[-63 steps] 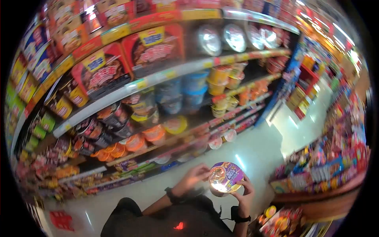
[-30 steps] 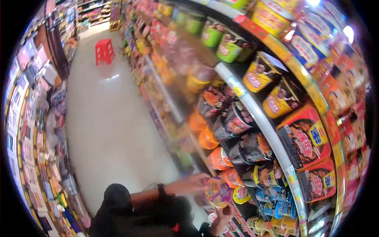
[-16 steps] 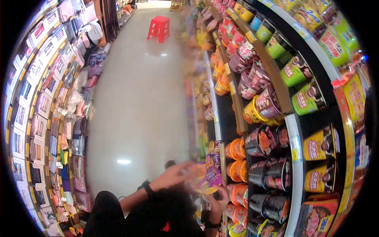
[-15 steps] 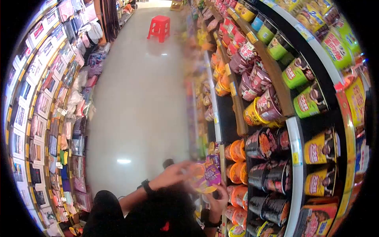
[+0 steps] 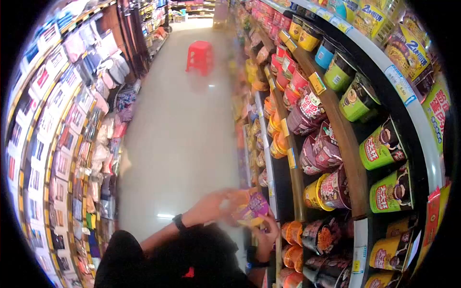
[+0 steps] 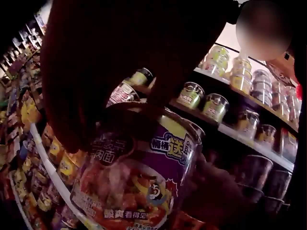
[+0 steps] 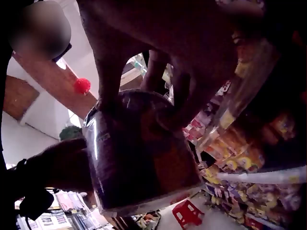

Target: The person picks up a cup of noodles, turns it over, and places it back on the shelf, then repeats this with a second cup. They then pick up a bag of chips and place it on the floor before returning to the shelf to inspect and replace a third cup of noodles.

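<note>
An instant noodle tub with a purple and yellow lid is held in front of the body, at the lower middle of the head view. My left hand, slightly blurred, grips it by the left side of its lid. The right hand holds the tub at its lower right edge. In the left wrist view the purple noodle tub shows a picture of noodles, and the dark left hand reaches over its rim. Fingers of the right hand spread over the tub's end in the right wrist view.
Shelves of noodle tubs run along the right, with green cups, maroon tubs and orange tubs close by. Packaged clothing fills the left shelf. A red stool stands farther along the pale aisle floor.
The head view has swung from facing the noodle shelf to looking down the aisle, shelf now on the right. Both hands keep hold of the tub throughout.
</note>
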A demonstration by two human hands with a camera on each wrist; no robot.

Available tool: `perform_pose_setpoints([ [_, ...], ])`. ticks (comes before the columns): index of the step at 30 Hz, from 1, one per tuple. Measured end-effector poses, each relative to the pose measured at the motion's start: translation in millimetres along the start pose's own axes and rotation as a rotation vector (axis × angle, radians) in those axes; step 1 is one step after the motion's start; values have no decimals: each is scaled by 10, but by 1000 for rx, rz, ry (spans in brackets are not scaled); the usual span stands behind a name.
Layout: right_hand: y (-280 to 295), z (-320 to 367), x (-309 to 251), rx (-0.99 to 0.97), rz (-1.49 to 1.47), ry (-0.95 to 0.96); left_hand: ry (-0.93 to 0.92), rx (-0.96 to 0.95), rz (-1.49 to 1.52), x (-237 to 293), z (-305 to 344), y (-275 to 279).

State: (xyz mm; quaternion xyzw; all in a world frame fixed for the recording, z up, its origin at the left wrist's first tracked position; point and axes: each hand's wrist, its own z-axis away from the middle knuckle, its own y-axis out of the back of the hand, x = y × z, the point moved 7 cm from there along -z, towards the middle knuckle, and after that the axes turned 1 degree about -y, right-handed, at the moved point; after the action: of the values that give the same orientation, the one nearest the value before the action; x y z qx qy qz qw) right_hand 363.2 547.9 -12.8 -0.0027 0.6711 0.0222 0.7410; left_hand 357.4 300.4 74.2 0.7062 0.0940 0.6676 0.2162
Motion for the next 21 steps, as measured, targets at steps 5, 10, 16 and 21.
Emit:
perform_pose_setpoints([
  [5,-454,-254,-39,-109,71,76,223,-17,210,-692,-142,225],
  [10,-660,-107,-528,51,268,186,111,-243,331,-965,-503,265],
  [16,-1020,304,-489,458,352,183,-214,-697,410,-168,-757,357],
  [21,-1673,604,-323,662,303,-58,-211,-873,97,-797,-679,636],
])
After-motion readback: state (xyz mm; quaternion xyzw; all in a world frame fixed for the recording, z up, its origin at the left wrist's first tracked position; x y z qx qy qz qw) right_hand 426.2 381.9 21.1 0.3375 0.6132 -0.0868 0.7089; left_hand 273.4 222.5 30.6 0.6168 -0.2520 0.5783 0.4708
